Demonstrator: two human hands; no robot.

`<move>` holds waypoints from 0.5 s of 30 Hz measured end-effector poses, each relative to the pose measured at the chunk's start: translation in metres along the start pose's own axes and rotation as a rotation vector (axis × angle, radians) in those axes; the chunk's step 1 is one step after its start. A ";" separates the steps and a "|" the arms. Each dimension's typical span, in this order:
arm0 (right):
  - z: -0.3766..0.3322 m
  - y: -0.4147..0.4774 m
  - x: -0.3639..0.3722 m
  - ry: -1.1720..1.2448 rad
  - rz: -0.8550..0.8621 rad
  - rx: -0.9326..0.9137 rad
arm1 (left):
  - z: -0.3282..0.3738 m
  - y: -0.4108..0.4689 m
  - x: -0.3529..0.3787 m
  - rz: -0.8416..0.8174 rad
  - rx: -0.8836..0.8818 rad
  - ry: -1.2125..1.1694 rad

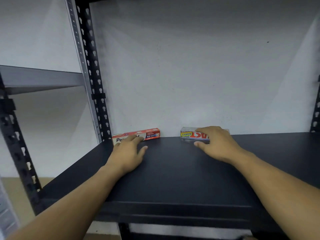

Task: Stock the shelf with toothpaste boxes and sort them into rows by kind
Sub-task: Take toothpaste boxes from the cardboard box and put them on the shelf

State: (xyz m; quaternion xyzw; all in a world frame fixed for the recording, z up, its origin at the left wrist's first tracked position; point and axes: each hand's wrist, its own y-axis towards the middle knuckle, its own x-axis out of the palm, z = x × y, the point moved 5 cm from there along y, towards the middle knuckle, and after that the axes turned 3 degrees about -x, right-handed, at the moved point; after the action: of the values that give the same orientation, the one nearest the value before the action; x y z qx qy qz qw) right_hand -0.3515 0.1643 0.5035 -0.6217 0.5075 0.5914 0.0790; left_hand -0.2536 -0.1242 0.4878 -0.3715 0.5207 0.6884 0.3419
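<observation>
- Fingers [133, 138] of the left hand [127, 153] lie fairly straight across the near end of the red-and-white box [150, 135], pressing rather than clasping it. The thumb is splayed out on the black shelf [173, 170].
- The right hand [216, 142] curves over the top of the silver box [187, 134] with its thumb at the near face, which looks like a light grip.
- Both boxes lie lengthwise at the far edge of the shelf, against the wall [190, 75]. The red one is at the far left, the silver one right of centre, and they are well apart.
- Risk: the flat left hand could skew the red box if it pushes off-centre, turning it out of line or nudging its left end towards the slotted post [93, 75].
- Risk: the silver box's print reads upside down from here, so its row may start facing the wrong way.
- Risk: the two kinds could end up mixed if later boxes fill the gap between them carelessly.
- Around: a grey shelf [43, 78] stands to the left beyond the post, and another post [316, 115] is at the far right.
- Nothing lies on the shelf board between the hands and the boxes.
</observation>
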 end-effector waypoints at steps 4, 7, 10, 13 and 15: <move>-0.024 -0.045 0.004 -0.130 -0.173 -0.045 | 0.018 -0.041 -0.014 -0.053 0.006 -0.063; -0.045 -0.081 -0.007 -0.167 -0.189 -0.059 | 0.034 -0.073 -0.026 -0.060 0.055 -0.077; -0.060 -0.122 -0.019 -0.179 -0.199 -0.036 | 0.053 -0.112 -0.037 -0.048 0.081 -0.109; -0.074 -0.166 -0.021 -0.225 -0.162 -0.044 | 0.070 -0.156 -0.032 -0.035 0.136 0.018; -0.081 -0.193 -0.018 -0.220 -0.128 -0.060 | 0.077 -0.182 -0.027 0.041 0.159 0.043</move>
State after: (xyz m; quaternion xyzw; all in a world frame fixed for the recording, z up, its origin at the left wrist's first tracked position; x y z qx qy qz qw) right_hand -0.1551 0.2085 0.4449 -0.5862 0.4373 0.6646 0.1532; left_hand -0.0963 -0.0114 0.4412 -0.3474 0.5884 0.6436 0.3448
